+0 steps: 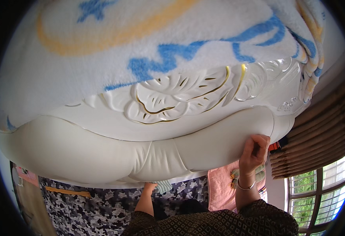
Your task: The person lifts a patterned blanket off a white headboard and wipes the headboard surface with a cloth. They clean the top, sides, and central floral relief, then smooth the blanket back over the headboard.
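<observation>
A padded white leather headboard (89,156) fills the middle of the view. Above the padding runs a glossy carved flower panel (157,103) with gold lines. My left hand (150,186) is low, just below the padding, gripping a green-and-white checked cloth (163,186); part of that hand is hidden. Over at the right end of the padding is my right hand (255,152), its fingers curled in and nothing visible in them. Whether it presses on the leather is unclear. A white fleece blanket (81,70) with blue and yellow figures drapes over the headboard's top.
Below the headboard lies a dark patterned bed cover (78,206) with an orange strip (67,191) on it. A pink quilted cloth (219,185) is beside my right forearm. Brown curtains (317,129) and a barred window (323,188) are at the right.
</observation>
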Tool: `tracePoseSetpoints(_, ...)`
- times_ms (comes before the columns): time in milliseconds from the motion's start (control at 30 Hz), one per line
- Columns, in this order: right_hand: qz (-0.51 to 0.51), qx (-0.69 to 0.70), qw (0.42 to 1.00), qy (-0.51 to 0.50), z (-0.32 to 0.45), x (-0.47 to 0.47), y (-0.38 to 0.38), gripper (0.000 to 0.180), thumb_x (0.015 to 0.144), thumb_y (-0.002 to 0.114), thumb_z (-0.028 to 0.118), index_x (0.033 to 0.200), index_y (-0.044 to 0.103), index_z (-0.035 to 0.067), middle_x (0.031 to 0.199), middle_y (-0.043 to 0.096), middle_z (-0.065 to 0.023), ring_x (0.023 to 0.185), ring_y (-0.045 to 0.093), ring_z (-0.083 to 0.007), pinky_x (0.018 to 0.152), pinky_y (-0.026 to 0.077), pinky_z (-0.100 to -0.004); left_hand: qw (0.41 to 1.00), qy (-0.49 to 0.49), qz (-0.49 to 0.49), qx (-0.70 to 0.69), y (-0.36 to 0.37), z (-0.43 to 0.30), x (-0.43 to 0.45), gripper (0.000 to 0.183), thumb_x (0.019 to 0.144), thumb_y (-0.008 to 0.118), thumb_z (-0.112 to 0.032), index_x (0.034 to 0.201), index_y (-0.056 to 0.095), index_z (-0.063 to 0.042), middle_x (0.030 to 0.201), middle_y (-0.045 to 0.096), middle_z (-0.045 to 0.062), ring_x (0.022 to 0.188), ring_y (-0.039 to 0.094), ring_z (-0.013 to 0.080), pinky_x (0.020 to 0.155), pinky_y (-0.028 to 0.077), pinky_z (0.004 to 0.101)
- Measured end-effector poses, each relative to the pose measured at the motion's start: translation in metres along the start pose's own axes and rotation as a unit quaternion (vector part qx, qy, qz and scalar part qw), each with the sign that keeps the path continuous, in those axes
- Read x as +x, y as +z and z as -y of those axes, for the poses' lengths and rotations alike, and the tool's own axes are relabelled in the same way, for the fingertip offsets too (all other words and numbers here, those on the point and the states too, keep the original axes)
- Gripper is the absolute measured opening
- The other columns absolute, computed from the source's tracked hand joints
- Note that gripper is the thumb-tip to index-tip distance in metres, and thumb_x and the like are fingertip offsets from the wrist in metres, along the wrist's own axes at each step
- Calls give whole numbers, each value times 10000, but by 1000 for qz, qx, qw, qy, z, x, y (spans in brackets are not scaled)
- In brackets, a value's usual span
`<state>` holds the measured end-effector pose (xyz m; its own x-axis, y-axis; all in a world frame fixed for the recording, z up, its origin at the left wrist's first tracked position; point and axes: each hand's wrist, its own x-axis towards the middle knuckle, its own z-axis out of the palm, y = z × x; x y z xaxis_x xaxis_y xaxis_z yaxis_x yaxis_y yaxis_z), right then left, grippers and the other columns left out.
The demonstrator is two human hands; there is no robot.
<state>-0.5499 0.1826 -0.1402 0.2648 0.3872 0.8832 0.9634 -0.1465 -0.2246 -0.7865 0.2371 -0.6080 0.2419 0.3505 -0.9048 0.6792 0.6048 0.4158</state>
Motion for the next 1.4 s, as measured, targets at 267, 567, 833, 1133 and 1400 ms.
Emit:
tracePoseSetpoints(267,321,128,938,-29,44,-9,-23,174,668,675,31,813,607,97,676,588,3,652,569,-174,646,388,-308,881,272,379,81,-14,-77,-176,344,836,656,-226,1088,598,2,984,623,18,881,532,82,805,416,247)
tracePoseSetpoints(567,504,460,617,392,13,-46,-60,589,930,467,415,1321,380,-16,1213,520,-119,1062,502,-160,866,427,-328,756,536,368,-69,-42,-195,-329,343,851,565,25,1190,532,-15,1153,578,57,1050,538,152,904,426,330)
tracePoseSetpoints(833,261,588,551,532,6,-26,-63,324,877,562,45,1190,494,1,983,603,-18,880,558,-101,794,459,-245,687,685,241,35,-38,-221,-393,350,818,635,-5,1158,551,-19,1132,590,69,1057,531,157,896,415,316)
tracePoseSetpoints(1133,562,543,602,162,31,74,-76,326,856,622,95,1164,561,8,1008,639,-26,865,538,-55,760,454,-221,823,551,69,121,-106,-232,-398,438,747,704,-54,1160,560,-60,1085,615,66,1045,550,207,912,409,333)
tracePoseSetpoints(1400,560,323,763,-21,43,111,-68,229,838,588,198,1035,619,84,823,648,-126,740,617,-266,681,469,-348,784,560,238,125,-70,-258,-432,405,763,702,-87,1136,565,-14,931,636,9,917,561,118,839,429,269)
